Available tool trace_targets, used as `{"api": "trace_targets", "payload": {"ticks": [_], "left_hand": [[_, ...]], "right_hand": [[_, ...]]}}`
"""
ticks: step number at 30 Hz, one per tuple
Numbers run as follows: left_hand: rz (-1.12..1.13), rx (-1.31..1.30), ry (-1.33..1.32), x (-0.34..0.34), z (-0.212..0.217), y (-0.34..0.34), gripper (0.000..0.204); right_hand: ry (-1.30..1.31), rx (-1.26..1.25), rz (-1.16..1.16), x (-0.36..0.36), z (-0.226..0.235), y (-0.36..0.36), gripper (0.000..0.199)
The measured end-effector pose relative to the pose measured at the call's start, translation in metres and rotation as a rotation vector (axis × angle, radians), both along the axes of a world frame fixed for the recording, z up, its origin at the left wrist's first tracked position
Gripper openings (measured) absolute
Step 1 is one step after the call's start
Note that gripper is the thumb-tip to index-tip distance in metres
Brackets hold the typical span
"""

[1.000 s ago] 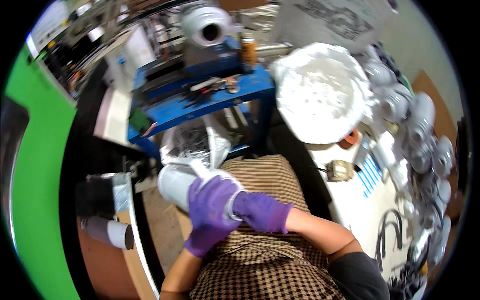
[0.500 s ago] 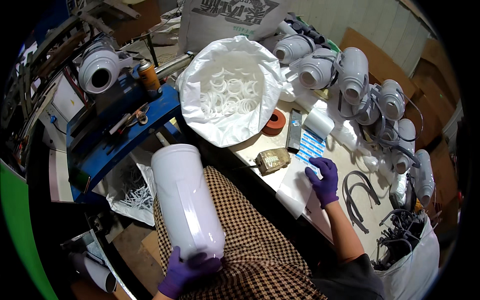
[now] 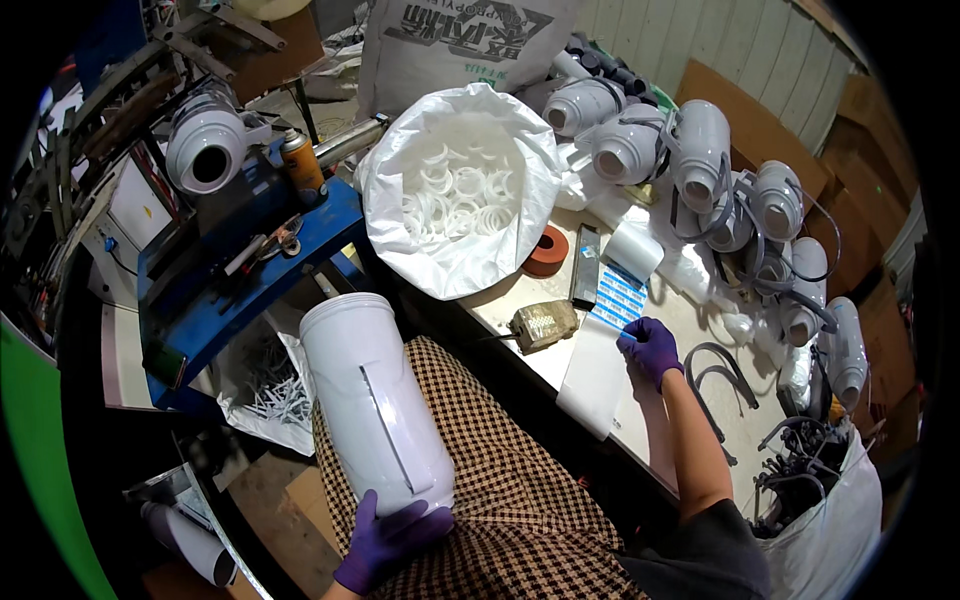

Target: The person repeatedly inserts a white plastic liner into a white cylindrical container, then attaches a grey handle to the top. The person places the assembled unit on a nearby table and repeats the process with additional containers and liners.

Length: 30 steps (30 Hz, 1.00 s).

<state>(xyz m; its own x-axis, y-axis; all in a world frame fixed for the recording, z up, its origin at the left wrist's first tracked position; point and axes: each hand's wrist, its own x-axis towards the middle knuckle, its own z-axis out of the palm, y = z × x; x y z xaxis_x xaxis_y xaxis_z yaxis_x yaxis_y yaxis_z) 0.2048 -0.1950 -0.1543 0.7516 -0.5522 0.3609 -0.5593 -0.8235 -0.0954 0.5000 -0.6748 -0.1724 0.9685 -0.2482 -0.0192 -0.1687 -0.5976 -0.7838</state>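
Note:
A white plastic cylindrical housing lies along my lap over a checked cloth, its rimmed end pointing away. My purple-gloved left hand grips its near end, with the fingers along the lower side. A long narrow raised strip runs down the housing's upper face. On the bench, my purple-gloved right hand pinches the near edge of the blue-and-white labels. White backing paper from these labels hangs over the bench edge. The exact spot under the right fingertips is partly hidden.
Beyond the housing stands a white sack of white rings. An orange tape roll, a grey bar and a worn block lie on the bench. Several grey housings line its far side. A blue stand is at left.
My right hand has come down onto the labels, and its fingers have closed at their edge. The housing has rolled slightly under my left hand, so its long strip shows more plainly.

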Motion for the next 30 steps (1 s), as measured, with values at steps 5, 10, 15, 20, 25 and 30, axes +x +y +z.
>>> {"api": "trace_targets", "payload": {"ticks": [5,10,15,20,25,30], "left_hand": [[0.031,0.069,-0.047,-0.008,-0.022,-0.001,0.043],[0.011,0.082,-0.109,-0.005,-0.005,-0.003,0.037],[-0.017,0.137,-0.091,-0.003,-0.009,0.003,0.04],[-0.157,0.857,-0.548,0.005,-0.037,0.009,0.052],[-0.001,0.381,-0.23,-0.008,-0.042,0.007,0.039],[-0.026,0.172,-0.189,-0.003,-0.009,0.003,0.031]], "right_hand": [[-0.17,-0.043,0.087,-0.019,-0.028,-0.019,0.017],[-0.721,-0.32,0.254,-0.044,0.051,0.062,0.011],[-0.595,-0.007,0.919,-0.02,0.136,0.226,0.007],[-0.318,0.061,1.224,0.036,0.109,0.35,0.016],[0.002,0.136,1.277,0.053,0.105,0.378,0.024],[-0.048,-0.037,1.211,0.04,0.119,0.382,0.021]]}}
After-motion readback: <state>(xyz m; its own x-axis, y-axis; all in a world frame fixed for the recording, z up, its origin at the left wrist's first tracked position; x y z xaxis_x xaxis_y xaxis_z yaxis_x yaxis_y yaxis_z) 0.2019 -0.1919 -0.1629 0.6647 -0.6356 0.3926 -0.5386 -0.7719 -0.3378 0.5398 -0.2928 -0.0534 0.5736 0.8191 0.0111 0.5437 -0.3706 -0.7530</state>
